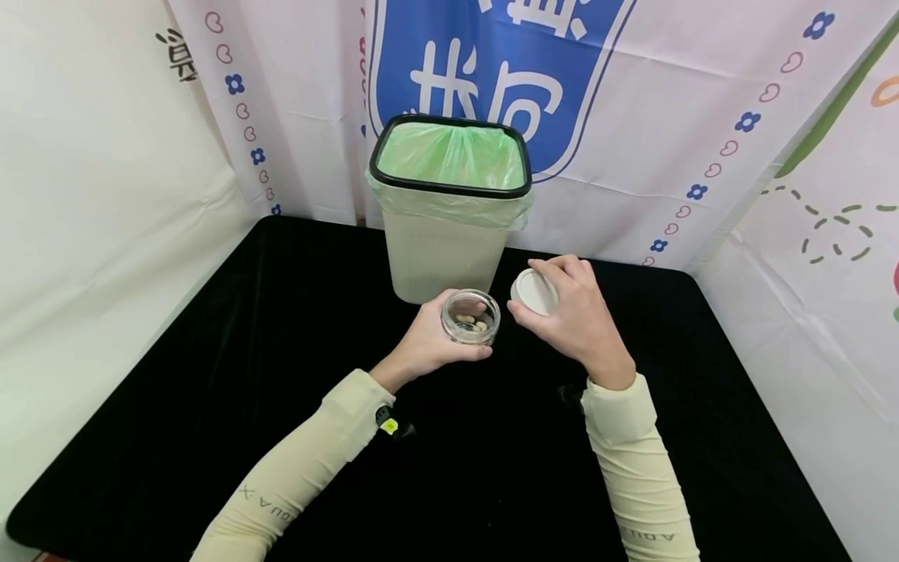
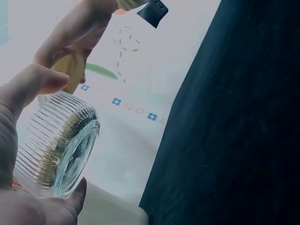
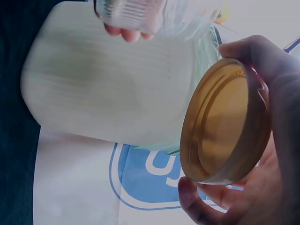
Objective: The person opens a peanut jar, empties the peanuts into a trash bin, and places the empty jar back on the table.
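My left hand (image 1: 428, 336) grips a clear ribbed glass jar (image 2: 58, 145) round its side. The jar's mouth is uncovered and faces up toward the head camera. A few small pale pieces (image 1: 472, 321) lie at its bottom; their kind is too small to tell. Just to the right, my right hand (image 1: 572, 312) holds a round white lid (image 1: 535, 292) by its rim, between thumb and fingers. In the right wrist view the lid's hollow underside (image 3: 225, 122) shows. Lid and jar are a short way apart, both held above the table.
Behind the hands stands a pale bin (image 1: 445, 250) with a black rim (image 1: 449, 187) and a green liner bag (image 1: 449, 156). A black cloth (image 1: 211, 351) covers the table. Printed white curtains (image 1: 309, 117) hang at the back and both sides.
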Action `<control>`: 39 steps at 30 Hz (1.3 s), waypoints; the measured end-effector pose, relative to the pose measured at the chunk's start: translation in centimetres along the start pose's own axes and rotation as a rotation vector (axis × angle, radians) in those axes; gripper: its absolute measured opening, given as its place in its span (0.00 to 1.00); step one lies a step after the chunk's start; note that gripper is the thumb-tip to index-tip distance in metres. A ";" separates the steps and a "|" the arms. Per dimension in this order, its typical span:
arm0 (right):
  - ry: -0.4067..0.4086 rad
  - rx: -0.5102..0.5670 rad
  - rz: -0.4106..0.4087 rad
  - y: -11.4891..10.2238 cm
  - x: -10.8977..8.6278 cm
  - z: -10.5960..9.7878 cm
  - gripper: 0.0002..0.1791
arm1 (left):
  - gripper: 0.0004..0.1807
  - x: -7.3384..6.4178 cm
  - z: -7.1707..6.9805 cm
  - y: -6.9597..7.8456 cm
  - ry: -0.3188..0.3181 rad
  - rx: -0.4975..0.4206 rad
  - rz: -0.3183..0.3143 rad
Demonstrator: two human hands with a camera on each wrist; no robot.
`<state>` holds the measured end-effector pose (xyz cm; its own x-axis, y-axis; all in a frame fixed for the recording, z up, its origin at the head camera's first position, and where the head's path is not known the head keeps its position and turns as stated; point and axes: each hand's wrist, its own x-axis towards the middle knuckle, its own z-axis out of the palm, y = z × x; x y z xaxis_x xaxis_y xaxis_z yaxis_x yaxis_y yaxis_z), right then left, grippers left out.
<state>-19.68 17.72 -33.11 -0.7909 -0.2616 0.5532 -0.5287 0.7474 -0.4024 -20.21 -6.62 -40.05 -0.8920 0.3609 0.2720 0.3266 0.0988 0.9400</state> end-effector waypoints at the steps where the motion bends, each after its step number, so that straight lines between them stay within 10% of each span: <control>1: -0.001 -0.003 0.003 0.1 0.0 0.0 0.34 | 0.39 0.0 -0.1 0.0 0.008 0.000 0.000; 39: -0.517 -0.149 0.161 3.5 -0.6 6.3 0.38 | 0.39 0.7 -3.1 1.3 0.069 0.023 -0.007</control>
<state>-23.03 16.64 -39.44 -0.9259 -0.3746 0.0488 -0.3694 0.8709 -0.3241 -21.33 -9.09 -37.98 -0.9136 0.2954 0.2795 0.3263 0.1225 0.9373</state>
